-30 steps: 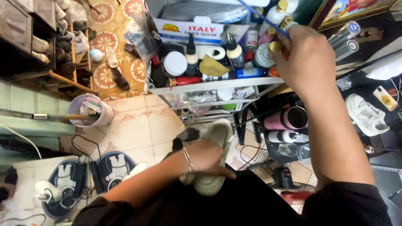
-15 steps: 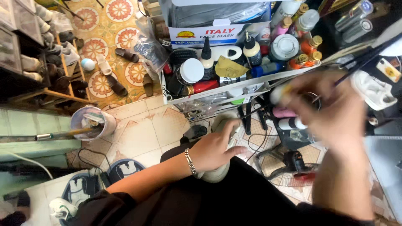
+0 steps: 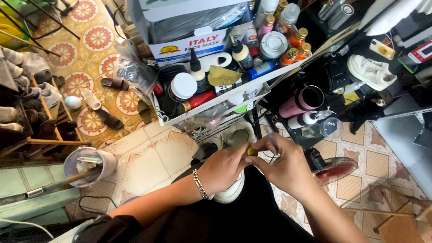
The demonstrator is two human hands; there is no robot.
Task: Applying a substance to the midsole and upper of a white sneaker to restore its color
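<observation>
Grey plastic bucket [image 3: 88,165] with sticks and tools in it, far left on the tiled floor [image 3: 148,157], beside a wooden shoe rack [image 3: 31,117] full of shoes. Brown sandals [image 3: 108,101] lie on the patterned tiles behind it. Centre-left: left hand [image 3: 222,168] with a silver chain bracelet [image 3: 200,183] at the wrist, fingers curled narrow, pinching a small gold-coloured cap or bottle top [image 3: 251,151] at their tips. Under the hand a white sneaker [image 3: 234,162] rests on the lap, toe pointing away, heel end partly hidden by the hand. Above, a white wire shelf tray [image 3: 211,105] crowded with black squeeze bottles, a white-lidded jar [image 3: 183,85], a red tube and a white cardboard box [image 3: 193,42]. Right of the cap, touching it: right hand [image 3: 288,168], fingers closed around a thin blue-handled brush [image 3: 272,140], which sticks up from the grip; thumb and forefinger meet the left fingertips at the cap. Both hands near, centre of the scene, over the sneaker. Further right: pink cylindrical flask [image 3: 299,101] on its side on a dark shelf, a clear glass cup [image 3: 330,127] just beside it, a second white sneaker [image 3: 371,72] far right, a small red fan [image 3: 335,170] on the floor near the right forearm.
</observation>
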